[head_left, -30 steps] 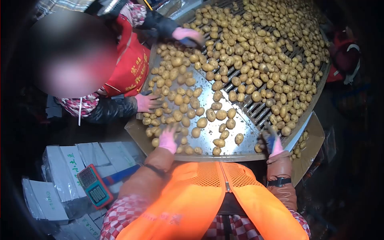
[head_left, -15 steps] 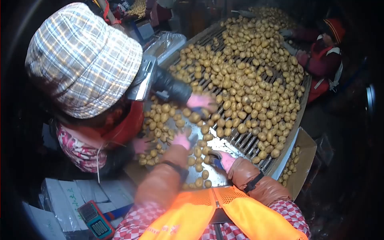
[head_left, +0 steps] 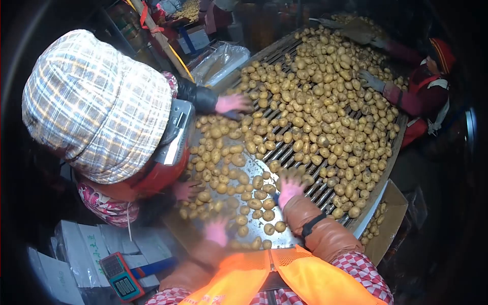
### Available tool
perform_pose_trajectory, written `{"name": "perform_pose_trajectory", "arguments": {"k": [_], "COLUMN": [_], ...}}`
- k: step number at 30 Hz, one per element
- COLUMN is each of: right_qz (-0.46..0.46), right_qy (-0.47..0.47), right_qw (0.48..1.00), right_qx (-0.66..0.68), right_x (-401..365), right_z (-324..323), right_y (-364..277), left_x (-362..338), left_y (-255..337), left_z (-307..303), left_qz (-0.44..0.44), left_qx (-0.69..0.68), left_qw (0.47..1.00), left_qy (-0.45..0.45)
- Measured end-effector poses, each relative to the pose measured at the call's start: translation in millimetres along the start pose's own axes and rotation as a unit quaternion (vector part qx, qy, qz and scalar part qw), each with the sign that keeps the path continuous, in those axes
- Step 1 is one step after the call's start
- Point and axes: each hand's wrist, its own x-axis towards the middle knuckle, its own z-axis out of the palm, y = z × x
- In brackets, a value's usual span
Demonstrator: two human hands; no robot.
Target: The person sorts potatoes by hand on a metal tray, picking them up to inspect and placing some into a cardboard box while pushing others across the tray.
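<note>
My left hand (head_left: 217, 230), in a pink glove, is smeared by motion at the near left of the metal sheet (head_left: 290, 235); its fingers are not clear. Loose potatoes (head_left: 268, 215) lie just right of it. My right hand (head_left: 292, 187), gloved in pink with darker fingers, reaches forward with fingers spread at the edge of the slatted rack (head_left: 319, 191). A few potatoes are close to those fingertips, and no grip on one shows. The large potato heap (head_left: 330, 101) covers the rack beyond.
At left, a person in a plaid hat (head_left: 96, 107) has both gloved hands among the potatoes. Another person (head_left: 424, 96) works at the far right. A cardboard box (head_left: 389, 218) holding potatoes stands right of the rack. A red-and-teal device (head_left: 122, 277) rests on white packages (head_left: 84, 249) at lower left.
My left hand has drawn back toward my body. My right hand has moved forward, its fingers now spread. The neighbour's far hand has shifted left, and the view has tilted slightly.
</note>
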Motion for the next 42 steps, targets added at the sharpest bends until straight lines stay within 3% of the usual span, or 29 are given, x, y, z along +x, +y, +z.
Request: {"name": "perform_pose_trajectory", "arguments": {"k": [2, 3, 4, 6, 9, 11, 12, 13, 14, 15, 16, 17, 18, 20, 21, 22, 24, 25, 26, 27, 28, 29, 32, 34, 36, 38, 39, 40, 42], "right_qz": [-0.159, -0.190, -0.221, -0.243, -0.279, -0.197, -0.219, -0.106, 0.048, -0.111, -0.018, -0.066, -0.027, 0.091, 0.060, 0.026, 0.125, 0.173, 0.131, 0.104, 0.075, -0.002, -0.117, -0.150, -0.131, -0.124, -0.089, -0.054, -0.013], "right_qy": [-0.120, -0.074, -0.028, -0.074, -0.161, -0.100, -0.030, -0.150, -0.206, -0.056, -0.064, 0.013, -0.006, -0.070, -0.038, -0.005, -0.089, -0.129, -0.135, -0.160, -0.184, -0.164, -0.209, -0.211, -0.112, 0.077, 0.118, 0.157, 0.015], "right_qw": [0.979, 0.979, 0.974, 0.967, 0.946, 0.934, 0.918, 0.820, 0.663, 0.832, 0.770, 0.838, 0.830, 0.815, 0.860, 0.897, 0.925, 0.930, 0.960, 0.952, 0.941, 0.957, 0.950, 0.938, 0.928, 0.956, 0.970, 0.977, 0.989], "right_qx": [0.050, 0.007, -0.036, -0.024, 0.021, 0.282, 0.328, 0.542, 0.718, 0.541, 0.635, 0.541, 0.557, 0.568, 0.506, 0.441, 0.348, 0.297, 0.207, 0.240, 0.274, 0.240, 0.201, 0.232, 0.329, 0.255, 0.193, 0.130, 0.149], "right_x": [-23, -38, -49, -62, -76, -89, -84, -82, -81, -86, -66, -68, -74, -90, -98, -104, -111, -114, -115, -113, -107, -101, -91, -67, -44, -27, -15, -4, 6], "right_z": [26, 50, 67, 48, 32, 59, 83, 59, 33, 10, 72, 52, 41, 10, 18, 24, 1, -9, -11, 5, 33, 68, 49, 39, 33, 0, -3, -6, -10], "right_y": [-16, -20, -24, -25, -8, 12, 24, 23, 22, 37, 66, 81, 96, 114, 132, 148, 137, 128, 112, 103, 93, 80, 25, 16, 16, 6, 4, 3, -13], "left_x": [2, 7, 15, 46, 76, 85, 82, 77, 81, 74, 56, 47, 34, 13, 5, 2, -5, -2, 0, 4, 16, 19, 34, 21, 8, 1, 1, 6, 30], "left_y": [13, 22, 29, 22, 37, 47, 47, 41, 24, 8, -5, -14, -21, -38, -51, -47, -27, -22, -5, 13, 19, 39, 26, -7, -35, -52, -56, -55, -40], "left_z": [-1, -11, -24, -9, -5, 5, 22, 35, 42, 47, 47, 43, 39, 32, 46, 38, 10, 19, 14, 7, 5, -8, 13, 27, 40, 39, 38, 34, 14], "left_qz": [-0.039, -0.056, -0.073, -0.063, -0.068, -0.065, -0.046, -0.022, 0.003, 0.027, 0.042, 0.040, 0.038, 0.022, 0.012, -0.054, -0.185, -0.169, -0.101, -0.032, 0.075, 0.163, 0.244, 0.148, 0.045, -0.062, -0.116, -0.083, -0.017], "left_qx": [-0.009, -0.006, -0.003, -0.018, -0.148, -0.128, -0.090, -0.109, -0.125, -0.141, -0.085, -0.060, -0.035, -0.061, -0.062, -0.074, -0.098, -0.124, -0.098, -0.071, -0.154, -0.086, -0.022, -0.038, -0.036, -0.083, -0.106, -0.111, -0.121], "left_qw": [0.998, 0.997, 0.997, 0.997, 0.985, 0.990, 0.994, 0.994, 0.992, 0.989, 0.995, 0.995, 0.994, 0.997, 0.996, 0.995, 0.978, 0.975, 0.986, 0.991, 0.985, 0.983, 0.969, 0.987, 0.988, 0.984, 0.977, 0.977, 0.973], "left_qy": [0.058, 0.048, 0.038, 0.042, 0.058, 0.005, -0.040, -0.022, 0.006, 0.034, 0.036, 0.068, 0.100, 0.046, 0.059, 0.048, 0.023, 0.071, 0.088, 0.106, 0.022, -0.010, -0.021, 0.044, 0.143, 0.145, 0.146, 0.163, 0.194]}}
